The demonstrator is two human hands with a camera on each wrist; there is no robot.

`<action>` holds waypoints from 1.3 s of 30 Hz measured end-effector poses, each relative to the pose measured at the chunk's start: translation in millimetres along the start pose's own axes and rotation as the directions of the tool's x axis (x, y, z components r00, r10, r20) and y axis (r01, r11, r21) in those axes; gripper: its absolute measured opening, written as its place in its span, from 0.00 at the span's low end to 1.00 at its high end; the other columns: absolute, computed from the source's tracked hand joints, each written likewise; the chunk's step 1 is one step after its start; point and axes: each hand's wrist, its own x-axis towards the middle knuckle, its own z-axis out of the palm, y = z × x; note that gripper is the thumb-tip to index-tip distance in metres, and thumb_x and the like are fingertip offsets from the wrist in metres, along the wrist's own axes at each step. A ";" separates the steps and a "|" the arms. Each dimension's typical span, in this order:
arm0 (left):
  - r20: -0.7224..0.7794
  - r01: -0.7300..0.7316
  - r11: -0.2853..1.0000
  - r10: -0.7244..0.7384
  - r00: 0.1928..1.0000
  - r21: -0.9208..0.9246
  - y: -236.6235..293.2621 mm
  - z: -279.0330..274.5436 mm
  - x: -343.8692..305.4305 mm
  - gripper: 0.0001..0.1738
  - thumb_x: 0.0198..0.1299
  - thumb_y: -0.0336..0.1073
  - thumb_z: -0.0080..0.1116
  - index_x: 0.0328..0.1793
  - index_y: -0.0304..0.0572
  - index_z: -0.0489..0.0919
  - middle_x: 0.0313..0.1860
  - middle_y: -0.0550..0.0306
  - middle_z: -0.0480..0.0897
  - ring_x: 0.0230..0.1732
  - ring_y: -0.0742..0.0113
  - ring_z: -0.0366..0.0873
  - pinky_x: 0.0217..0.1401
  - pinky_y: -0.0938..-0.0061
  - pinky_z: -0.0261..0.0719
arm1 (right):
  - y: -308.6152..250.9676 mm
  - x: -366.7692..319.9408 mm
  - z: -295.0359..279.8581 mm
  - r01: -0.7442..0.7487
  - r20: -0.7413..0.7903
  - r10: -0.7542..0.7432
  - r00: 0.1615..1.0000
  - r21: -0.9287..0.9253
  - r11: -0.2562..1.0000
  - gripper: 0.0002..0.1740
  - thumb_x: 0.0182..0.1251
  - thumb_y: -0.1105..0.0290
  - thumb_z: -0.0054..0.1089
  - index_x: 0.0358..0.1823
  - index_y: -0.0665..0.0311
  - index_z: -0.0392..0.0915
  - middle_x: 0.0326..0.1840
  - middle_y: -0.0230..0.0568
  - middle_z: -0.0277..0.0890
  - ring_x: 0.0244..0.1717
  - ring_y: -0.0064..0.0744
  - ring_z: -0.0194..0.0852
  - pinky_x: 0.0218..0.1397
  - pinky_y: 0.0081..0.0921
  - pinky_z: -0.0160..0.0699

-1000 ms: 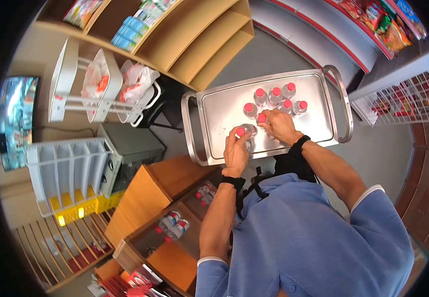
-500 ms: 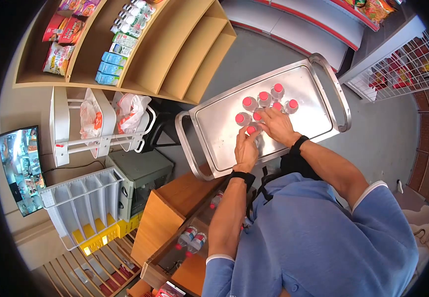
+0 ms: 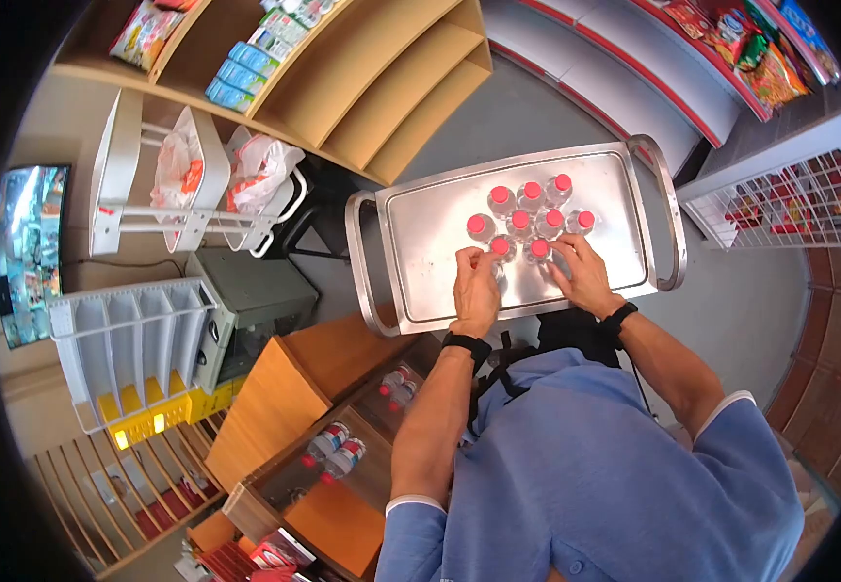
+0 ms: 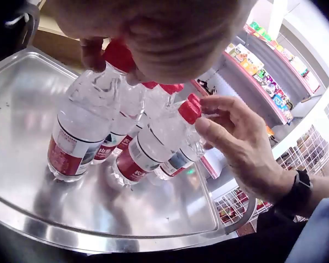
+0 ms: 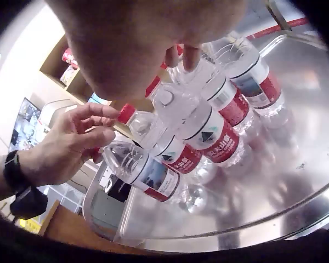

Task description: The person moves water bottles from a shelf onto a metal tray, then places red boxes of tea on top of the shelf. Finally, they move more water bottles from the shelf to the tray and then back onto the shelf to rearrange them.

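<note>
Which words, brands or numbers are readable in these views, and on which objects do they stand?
No text is clear enough to quote.
Red labels on the bottles: white characters and a logo, too blurred to read.
Snack packets and blue cartons: print too small to read.
Wall screen: too small to read.

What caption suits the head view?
Left hand grip and right hand grip each pinch a red cap in a cluster of clear plastic water bottles on a shiny steel cart tray.
</note>
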 end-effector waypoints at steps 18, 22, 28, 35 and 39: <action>-0.150 0.251 0.943 -0.287 0.946 -0.220 -42.1 -9.3 -44.3 0.44 0.61 0.23 0.63 0.84 0.38 0.59 0.82 0.30 0.59 0.82 0.31 0.62 0.84 0.53 0.66 | 35.2 -40.4 25.0 -0.242 0.696 0.215 0.685 -0.060 0.968 0.25 0.68 0.62 0.70 0.64 0.63 0.81 0.52 0.51 0.87 0.49 0.49 0.88 0.56 0.42 0.85; -0.202 0.433 0.884 -0.463 0.863 -0.175 -72.8 -33.7 -104.8 0.39 0.64 0.27 0.63 0.82 0.38 0.63 0.82 0.31 0.59 0.81 0.31 0.62 0.84 0.53 0.65 | 75.0 -73.2 35.4 -0.294 0.696 0.228 0.681 -0.026 0.956 0.19 0.70 0.62 0.71 0.54 0.67 0.82 0.47 0.50 0.88 0.45 0.45 0.89 0.52 0.38 0.86; -0.661 0.639 0.769 -0.486 0.572 -0.013 -112.4 -92.9 -217.7 0.36 0.61 0.34 0.70 0.76 0.40 0.71 0.78 0.33 0.66 0.79 0.32 0.63 0.82 0.45 0.61 | 91.2 -83.3 46.7 -0.306 0.724 0.239 0.647 -0.040 0.951 0.17 0.72 0.63 0.70 0.54 0.67 0.82 0.44 0.47 0.88 0.45 0.39 0.89 0.50 0.34 0.86; -0.950 0.919 0.367 -0.209 0.231 0.143 -103.9 -211.3 -303.4 0.35 0.64 0.45 0.70 0.76 0.51 0.74 0.78 0.36 0.68 0.77 0.32 0.63 0.74 0.37 0.62 | 68.8 -64.8 70.6 -0.265 0.758 0.203 0.620 -0.042 0.963 0.15 0.71 0.63 0.70 0.50 0.66 0.81 0.42 0.50 0.88 0.43 0.45 0.89 0.50 0.38 0.86; -0.884 0.938 0.324 -0.395 0.251 0.121 -140.1 -249.8 -345.5 0.37 0.68 0.49 0.66 0.80 0.49 0.71 0.75 0.37 0.75 0.74 0.33 0.71 0.72 0.42 0.70 | 48.6 -59.7 79.1 -0.173 0.761 0.101 0.641 0.016 0.985 0.16 0.70 0.64 0.71 0.51 0.65 0.81 0.42 0.50 0.88 0.44 0.47 0.89 0.50 0.39 0.85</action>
